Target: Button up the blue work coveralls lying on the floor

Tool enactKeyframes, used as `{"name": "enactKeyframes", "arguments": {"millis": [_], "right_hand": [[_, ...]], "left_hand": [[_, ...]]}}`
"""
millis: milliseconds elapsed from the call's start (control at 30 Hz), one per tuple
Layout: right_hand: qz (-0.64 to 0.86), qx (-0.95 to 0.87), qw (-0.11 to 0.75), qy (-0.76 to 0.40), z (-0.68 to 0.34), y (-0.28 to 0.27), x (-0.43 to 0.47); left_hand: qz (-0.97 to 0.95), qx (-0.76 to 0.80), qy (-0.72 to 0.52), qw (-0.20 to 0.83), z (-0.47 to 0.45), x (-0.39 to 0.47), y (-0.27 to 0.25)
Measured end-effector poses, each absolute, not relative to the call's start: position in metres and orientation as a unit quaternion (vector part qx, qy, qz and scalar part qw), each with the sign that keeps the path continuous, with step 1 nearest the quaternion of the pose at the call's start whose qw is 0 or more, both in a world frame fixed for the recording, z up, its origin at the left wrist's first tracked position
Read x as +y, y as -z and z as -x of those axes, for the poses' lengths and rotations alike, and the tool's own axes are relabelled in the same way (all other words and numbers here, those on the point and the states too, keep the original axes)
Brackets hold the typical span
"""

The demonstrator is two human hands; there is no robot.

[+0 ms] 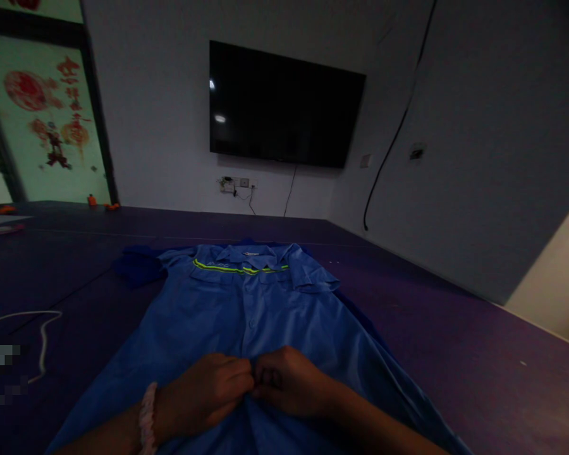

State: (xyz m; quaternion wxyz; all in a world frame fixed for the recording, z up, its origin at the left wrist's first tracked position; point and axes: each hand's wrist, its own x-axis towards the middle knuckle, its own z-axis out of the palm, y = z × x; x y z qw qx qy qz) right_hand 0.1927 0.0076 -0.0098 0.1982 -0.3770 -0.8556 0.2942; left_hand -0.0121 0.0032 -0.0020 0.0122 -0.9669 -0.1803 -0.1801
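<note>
A blue short-sleeved shirt [196, 309] with a yellow-green stripe across the chest lies spread out, its collar pointing away from me. My left hand [220, 385], with a pale scrunchie at the wrist, is closed on the shirt's front placket. Right beside it, my right hand [287, 382] pinches the same front edge, and the two hands meet at the middle. Whatever small part lies between the fingertips is hidden. Higher on the placket a button [252, 323] shows. Darker blue cloth [140, 265] sticks out from under the shirt at the left.
The shirt lies on a wide purple surface [408, 316]. A white cable [43, 341] curls at the left. Toward the back stand small orange items [91, 200]. On the far wall hangs a television [284, 104], and a black cable [393, 142] runs down at the right.
</note>
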Motion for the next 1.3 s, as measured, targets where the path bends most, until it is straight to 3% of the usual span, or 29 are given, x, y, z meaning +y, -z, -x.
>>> {"name": "enactKeyframes", "arguments": {"millis": [1033,1300], "right_hand": [[0.373,-0.828,0.213,-0.359,-0.1915,0.0065,0.0068],[0.380,-0.762,0.248,-0.462,-0.1881,0.0087,0.0088]], "left_hand": [[0.966,-0.182,0.183,0.015,0.0121,0.0040,0.0023],[0.959,-0.175,0.222,0.033,0.0108,0.0035,0.0050]]}}
